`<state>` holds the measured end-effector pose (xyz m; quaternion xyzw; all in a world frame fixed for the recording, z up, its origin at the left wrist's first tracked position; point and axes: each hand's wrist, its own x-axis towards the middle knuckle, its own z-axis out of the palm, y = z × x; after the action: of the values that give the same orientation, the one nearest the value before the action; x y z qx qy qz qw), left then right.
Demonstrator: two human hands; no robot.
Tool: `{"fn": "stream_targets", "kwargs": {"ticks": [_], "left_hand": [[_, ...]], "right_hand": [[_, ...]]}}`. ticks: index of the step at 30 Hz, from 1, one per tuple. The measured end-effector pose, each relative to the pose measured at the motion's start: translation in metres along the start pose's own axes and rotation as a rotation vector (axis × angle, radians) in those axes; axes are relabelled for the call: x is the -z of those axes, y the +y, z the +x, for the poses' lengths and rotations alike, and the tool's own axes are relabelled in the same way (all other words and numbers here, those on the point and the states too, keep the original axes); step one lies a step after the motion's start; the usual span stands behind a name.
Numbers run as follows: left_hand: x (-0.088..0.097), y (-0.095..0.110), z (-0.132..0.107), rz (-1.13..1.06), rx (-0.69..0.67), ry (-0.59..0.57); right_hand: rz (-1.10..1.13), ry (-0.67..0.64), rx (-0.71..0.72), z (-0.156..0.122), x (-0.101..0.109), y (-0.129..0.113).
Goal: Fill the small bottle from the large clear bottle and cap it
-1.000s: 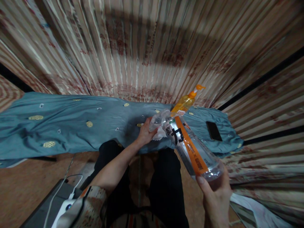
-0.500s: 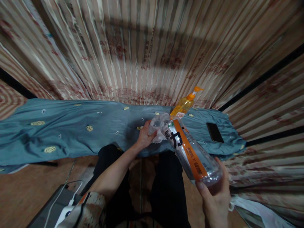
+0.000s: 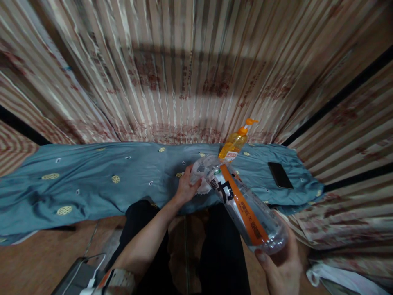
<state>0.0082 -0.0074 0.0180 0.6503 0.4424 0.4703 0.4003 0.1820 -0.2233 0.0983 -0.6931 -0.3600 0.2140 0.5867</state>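
My right hand [image 3: 281,256] is closed around the base of a large clear plastic bottle [image 3: 245,205] with an orange and silver label. The bottle slants up to the left over my lap and the bench edge. My left hand [image 3: 186,185] is closed on a clear, cup-like plastic piece [image 3: 199,170] at the bottle's upper end; I cannot tell whether the two are joined. Something white and crumpled [image 3: 205,187] shows below that piece. Just behind the bottle's upper end stands a pump bottle [image 3: 233,144] with yellow-orange liquid and an orange pump.
A blue-green cloth with pineapple prints [image 3: 101,180] covers the long bench before me. On its right part lies a black phone [image 3: 280,175]. Striped curtains [image 3: 172,73] hang behind and at both sides. A dark box with a white cable [image 3: 73,276] is at lower left.
The view has tilted up slightly, so the bench and bottles sit lower in the picture. Both hands keep their holds, and the large bottle stays at nearly the same slant.
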Motion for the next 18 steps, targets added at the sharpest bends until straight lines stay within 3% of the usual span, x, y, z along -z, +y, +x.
{"fn": "stream_targets", "kwargs": {"ticks": [18], "left_hand": [[0.002,0.007,-0.003,0.005,0.033,-0.016]], "right_hand": [[-0.074,-0.026,0.036,0.012,0.018,0.017]]}}
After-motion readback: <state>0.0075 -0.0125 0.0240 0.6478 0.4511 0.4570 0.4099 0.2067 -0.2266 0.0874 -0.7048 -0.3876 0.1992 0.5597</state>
